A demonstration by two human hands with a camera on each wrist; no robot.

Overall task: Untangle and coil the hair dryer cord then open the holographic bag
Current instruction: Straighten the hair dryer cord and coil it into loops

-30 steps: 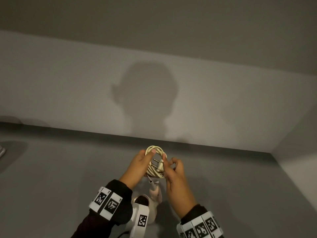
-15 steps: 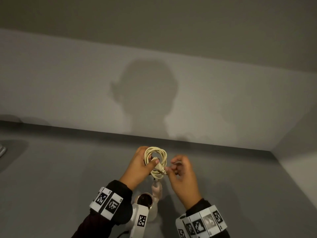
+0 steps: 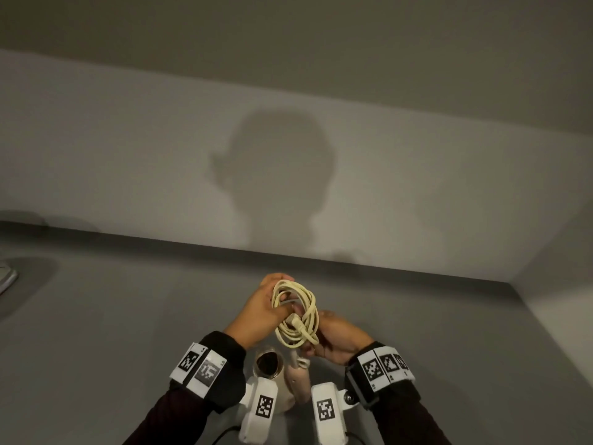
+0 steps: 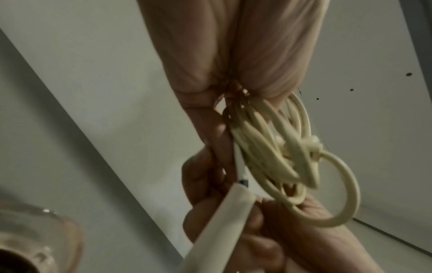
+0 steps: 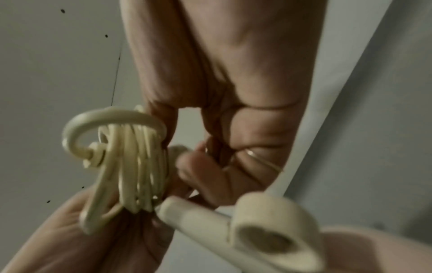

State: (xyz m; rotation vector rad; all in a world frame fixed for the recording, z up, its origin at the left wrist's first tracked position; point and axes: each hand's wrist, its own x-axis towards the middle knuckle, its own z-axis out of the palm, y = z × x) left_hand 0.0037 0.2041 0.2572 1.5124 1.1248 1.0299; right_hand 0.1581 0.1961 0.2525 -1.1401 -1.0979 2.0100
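Observation:
The cream hair dryer cord (image 3: 296, 313) is wound into a small coil held above the grey tabletop (image 3: 128, 332). My left hand (image 3: 263, 311) grips the coil's upper left side, thumb through the loops. Its plug (image 3: 296, 323) lies across the coil's front. My right hand (image 3: 333, 338) is palm up under the coil, fingers curled on its lower end. The pale pink hair dryer (image 3: 272, 367) hangs just below, between my wrists. In the left wrist view the coil (image 4: 268, 151) meets the dryer's handle (image 4: 222, 221). The right wrist view shows the coil's loops (image 5: 131, 166) and the handle (image 5: 233, 221). No holographic bag is in view.
A grey wall (image 3: 288, 155) rises behind the tabletop, and a side wall (image 3: 561, 300) closes it on the right. A shiny grey object (image 3: 6, 281) pokes in at the far left edge.
The right hand has left the plug and turned palm up under the coil's lower end. Both hands and the coil have drawn closer to me, and the coil has tilted.

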